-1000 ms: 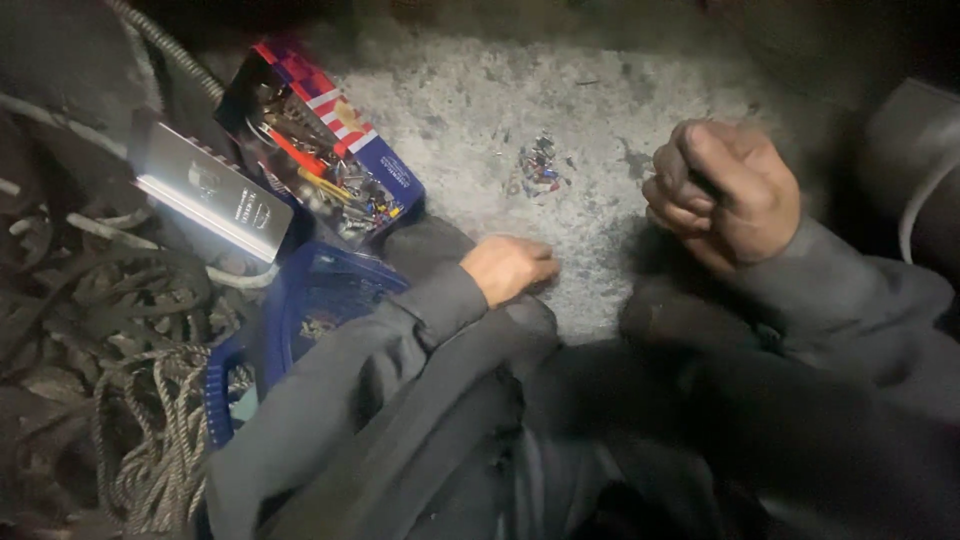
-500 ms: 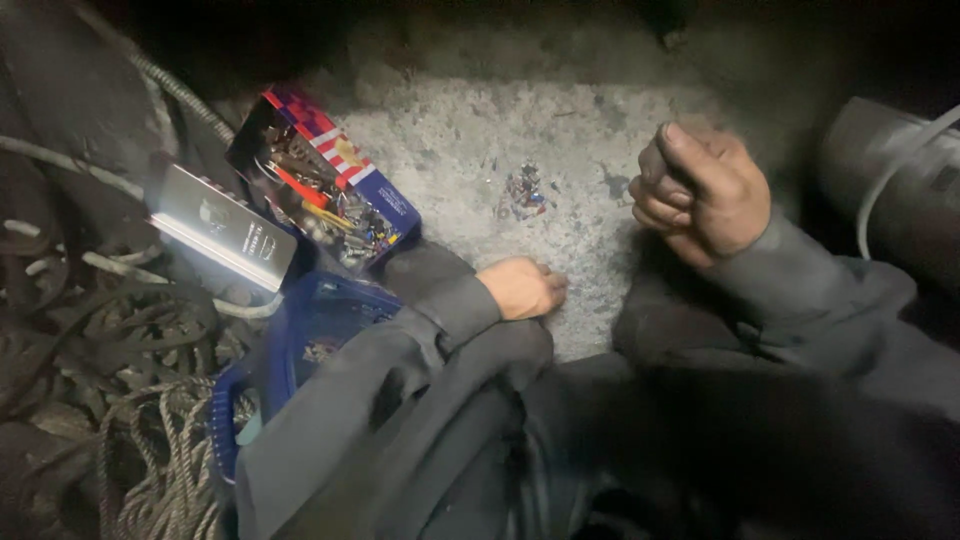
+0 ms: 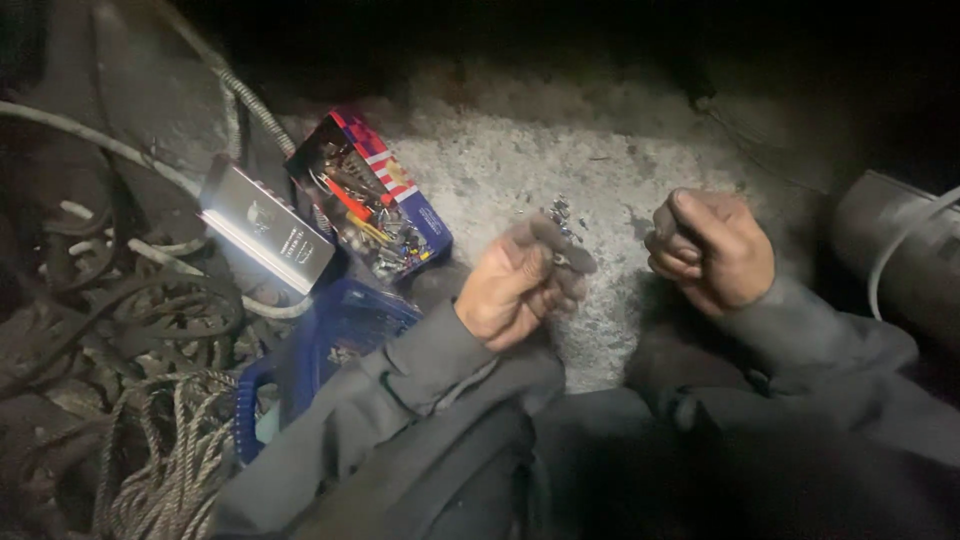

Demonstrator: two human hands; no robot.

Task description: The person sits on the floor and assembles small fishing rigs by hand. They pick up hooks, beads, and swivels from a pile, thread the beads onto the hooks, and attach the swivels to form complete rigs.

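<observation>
My left hand [image 3: 515, 288] is lifted off the concrete floor [image 3: 640, 170], and its blurred fingertips pinch a small metal piece [image 3: 561, 259]. Just beyond the fingers lies a little heap of small metal parts [image 3: 558, 212]. My right hand [image 3: 712, 250] hovers to the right of the heap, curled into a fist with the thumb on top; I cannot see anything inside it. Both arms wear grey sleeves.
An open colourful box [image 3: 372, 200] full of small hardware and tools lies left of the hands, with its pale lid [image 3: 262, 230] beside it. A blue basket [image 3: 325, 345] sits below the box. Ropes and cables [image 3: 150, 460] crowd the left. A grey pipe [image 3: 890, 255] runs at right.
My left hand has risen from the floor and moved up toward the heap, now pinching a small metal piece. The right fist has stayed about where it was.
</observation>
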